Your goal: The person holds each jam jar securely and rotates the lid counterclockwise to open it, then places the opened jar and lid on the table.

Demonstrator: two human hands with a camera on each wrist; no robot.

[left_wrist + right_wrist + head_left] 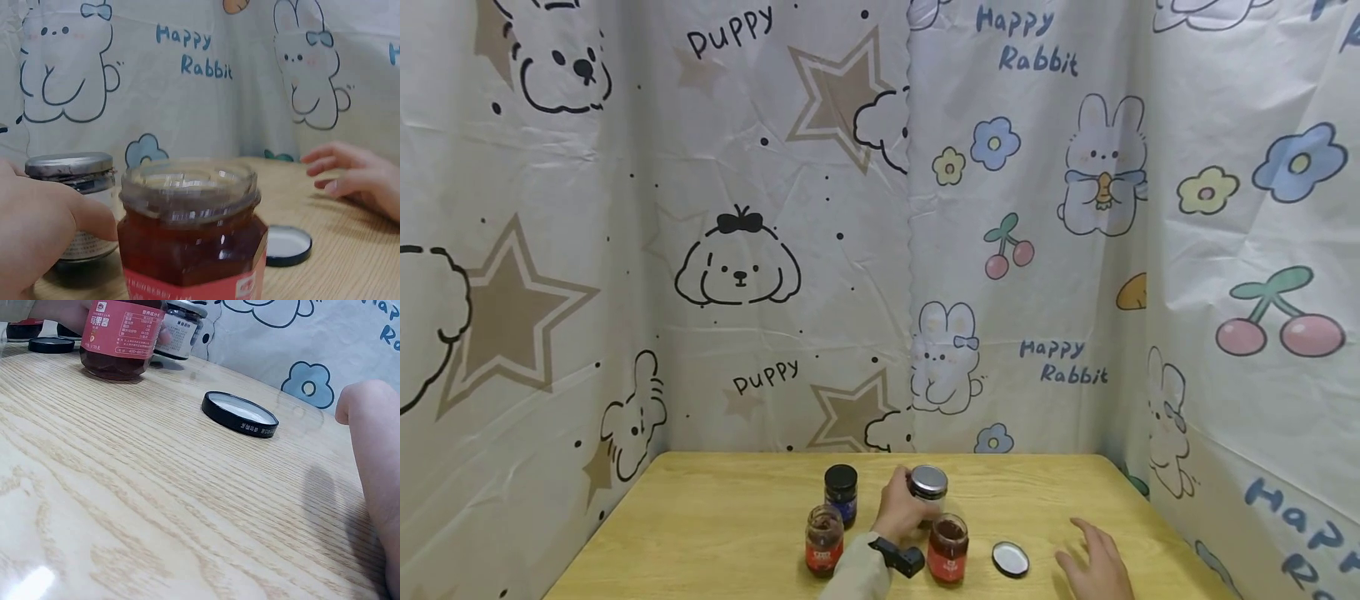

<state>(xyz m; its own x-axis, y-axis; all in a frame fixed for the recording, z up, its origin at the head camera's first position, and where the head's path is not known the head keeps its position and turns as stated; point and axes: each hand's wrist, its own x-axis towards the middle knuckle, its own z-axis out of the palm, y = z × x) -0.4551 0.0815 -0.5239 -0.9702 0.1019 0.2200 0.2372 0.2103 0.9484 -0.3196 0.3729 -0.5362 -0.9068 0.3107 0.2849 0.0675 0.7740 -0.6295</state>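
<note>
My left hand (898, 510) grips a glass jar with a silver lid (929, 481), thumb on the near side. In the left wrist view that jar (94, 247) shows a pale printed label. Just in front of it stands a lidless strawberry jam jar (948, 550) with a red label and dark red contents. My right hand (1097, 560) hovers by the table's right side, fingers loosely bent and holding nothing. Between it and the jam jar, a dark-rimmed lid (240, 414) lies with its white inside facing up.
To the left of my left arm are another open jar with a red label (824, 546) and, behind it, a black-lidded jar with a blue label (841, 492). A second dark lid (51, 344) lies on the wooden table (722, 517). Printed curtains (775, 333) enclose its back and sides.
</note>
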